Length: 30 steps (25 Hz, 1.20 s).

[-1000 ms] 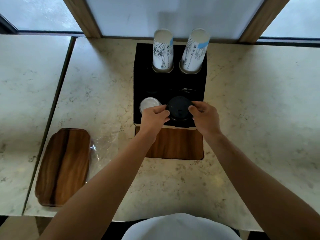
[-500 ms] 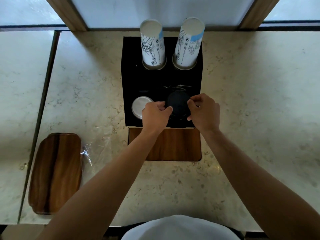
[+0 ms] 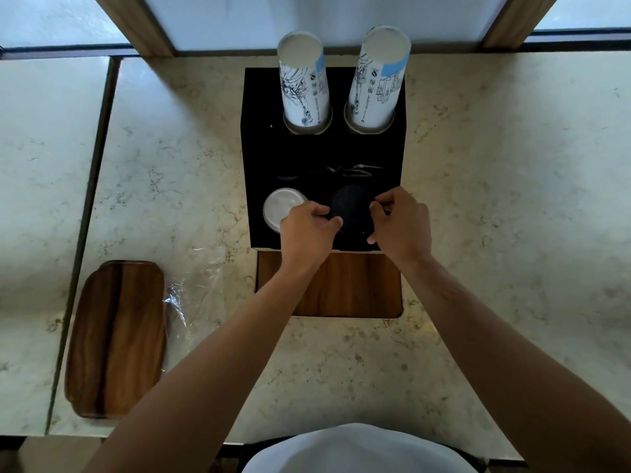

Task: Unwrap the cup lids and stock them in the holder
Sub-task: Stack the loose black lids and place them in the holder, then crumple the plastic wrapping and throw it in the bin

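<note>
Two tall stacks of printed paper cups [image 3: 341,83] stand upright in the back holes of the black holder [image 3: 259,158], well behind the hands and out of their way. In the front left hole sit white lids [image 3: 281,206], just beside the left hand [image 3: 307,233]. The black lids [image 3: 351,208] sit in the front right hole, between both hands. The left hand's fingers curl onto their left edge and the right hand [image 3: 401,227] pinches their right edge; how firmly either grips is hard to tell, since dark lids blend into the dark holder.

The holder's front edge meets a wooden panel [image 3: 329,285] set into the pale, veined marble counter [image 3: 495,199]. To the right the counter lies bare and wide. To the left, crumpled clear plastic wrap [image 3: 191,288] lies beside a rounded wooden tray [image 3: 116,339] near the counter's seam.
</note>
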Each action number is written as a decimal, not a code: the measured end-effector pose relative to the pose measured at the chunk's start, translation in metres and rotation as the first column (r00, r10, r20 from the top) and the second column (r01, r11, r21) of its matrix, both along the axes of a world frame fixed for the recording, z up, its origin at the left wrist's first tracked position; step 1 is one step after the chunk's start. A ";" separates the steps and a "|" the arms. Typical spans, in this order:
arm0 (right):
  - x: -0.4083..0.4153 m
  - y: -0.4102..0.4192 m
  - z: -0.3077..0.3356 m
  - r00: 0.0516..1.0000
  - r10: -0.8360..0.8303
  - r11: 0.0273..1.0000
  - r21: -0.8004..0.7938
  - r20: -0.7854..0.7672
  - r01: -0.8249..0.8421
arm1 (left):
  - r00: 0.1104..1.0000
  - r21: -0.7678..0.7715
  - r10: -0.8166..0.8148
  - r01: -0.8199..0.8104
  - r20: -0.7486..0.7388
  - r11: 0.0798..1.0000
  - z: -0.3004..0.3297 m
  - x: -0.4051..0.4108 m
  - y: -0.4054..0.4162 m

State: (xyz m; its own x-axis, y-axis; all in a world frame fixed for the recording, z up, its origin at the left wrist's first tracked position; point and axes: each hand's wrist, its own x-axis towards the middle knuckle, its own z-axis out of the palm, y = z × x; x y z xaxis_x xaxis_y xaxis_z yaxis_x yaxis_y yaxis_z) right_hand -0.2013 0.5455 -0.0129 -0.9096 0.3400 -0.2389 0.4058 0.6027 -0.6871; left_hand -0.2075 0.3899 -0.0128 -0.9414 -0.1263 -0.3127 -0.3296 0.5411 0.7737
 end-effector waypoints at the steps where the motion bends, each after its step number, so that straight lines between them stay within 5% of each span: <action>1: 0.000 -0.001 -0.002 1.000 -0.001 1.000 -0.013 -0.002 0.001 | 1.000 0.003 0.000 0.000 0.007 1.000 0.000 0.000 -0.001; 15: 0.014 -0.002 -0.001 0.999 0.034 0.999 -0.003 -0.021 -0.034 | 0.999 0.064 -0.021 0.023 -0.036 0.998 -0.005 0.007 -0.008; 21: 0.037 -0.006 0.016 0.989 0.025 0.999 0.035 -0.147 -0.020 | 0.998 -0.008 -0.001 0.001 -0.064 1.000 0.003 0.026 -0.029; 30: 0.093 -0.078 0.006 0.949 0.305 0.946 -0.087 -0.082 -0.312 | 0.990 -0.065 0.140 -0.141 -0.023 0.988 0.008 0.093 -0.115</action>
State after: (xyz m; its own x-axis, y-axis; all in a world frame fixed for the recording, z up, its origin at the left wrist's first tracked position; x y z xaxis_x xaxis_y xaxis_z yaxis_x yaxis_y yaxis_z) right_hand -0.1086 0.4680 -0.0072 -0.9812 0.0180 -0.1920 0.1616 0.6200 -0.7678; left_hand -0.1143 0.2748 -0.0047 -0.9184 -0.2774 -0.2822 -0.3920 0.5409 0.7441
